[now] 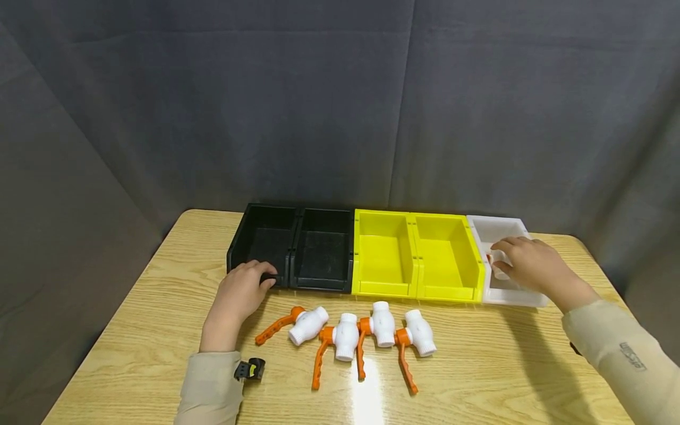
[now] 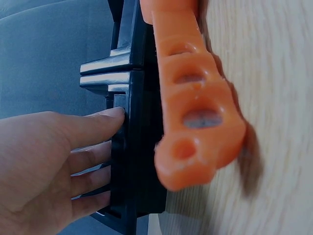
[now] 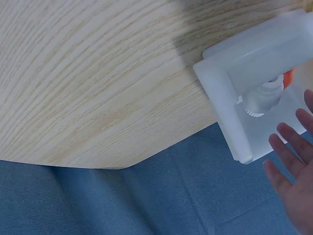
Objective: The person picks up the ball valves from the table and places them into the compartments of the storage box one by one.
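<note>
My left hand (image 1: 241,292) is at the front of the leftmost black bin (image 1: 268,242). In the left wrist view its thumb lies on the rim and the other fingertips (image 2: 95,178) go behind the front wall, so the hand holds that edge. Over the white bin (image 1: 507,295) at the far right is my right hand (image 1: 531,262). A white ball valve (image 3: 264,98) with a bit of orange lies in this bin. The right wrist view shows the fingers (image 3: 293,147) spread and apart from the valve; the thumb is hidden there.
Several white valves with orange handles, such as this valve (image 1: 346,337), lie in a row before the bins. One orange handle (image 2: 195,93) is close to the left wrist camera. Another black bin (image 1: 324,282) and two yellow bins (image 1: 390,289) stand between the hands. Grey cloth (image 1: 340,118) hangs behind.
</note>
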`<state>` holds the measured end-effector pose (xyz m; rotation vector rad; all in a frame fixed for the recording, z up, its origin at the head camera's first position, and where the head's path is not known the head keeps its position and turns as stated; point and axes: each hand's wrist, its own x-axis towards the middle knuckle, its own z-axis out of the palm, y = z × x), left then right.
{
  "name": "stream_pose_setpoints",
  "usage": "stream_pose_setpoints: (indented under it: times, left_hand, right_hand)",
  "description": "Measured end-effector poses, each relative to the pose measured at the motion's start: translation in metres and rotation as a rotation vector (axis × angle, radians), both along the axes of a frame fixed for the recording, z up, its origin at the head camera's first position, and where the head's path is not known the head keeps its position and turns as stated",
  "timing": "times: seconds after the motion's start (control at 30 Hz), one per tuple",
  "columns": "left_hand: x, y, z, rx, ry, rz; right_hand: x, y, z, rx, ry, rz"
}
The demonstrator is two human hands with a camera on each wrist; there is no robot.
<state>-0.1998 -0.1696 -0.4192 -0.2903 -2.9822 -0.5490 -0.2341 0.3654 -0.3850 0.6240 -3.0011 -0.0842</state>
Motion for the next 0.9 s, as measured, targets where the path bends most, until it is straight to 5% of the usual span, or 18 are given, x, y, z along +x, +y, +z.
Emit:
stream_pose_setpoints:
  times: [0.27,0.9]
  left_hand:
    - [-0.002,0.002,0.0,0.004,-0.011,-0.009]
    - [0.0,-0.001,-0.002,0.012,-0.012,0.001]
  right_hand:
    - [0.021,0.002,-0.002,-0.022,0.155,0.027]
    - [0.058,-0.027,0.003,-0.185,0.346,0.153]
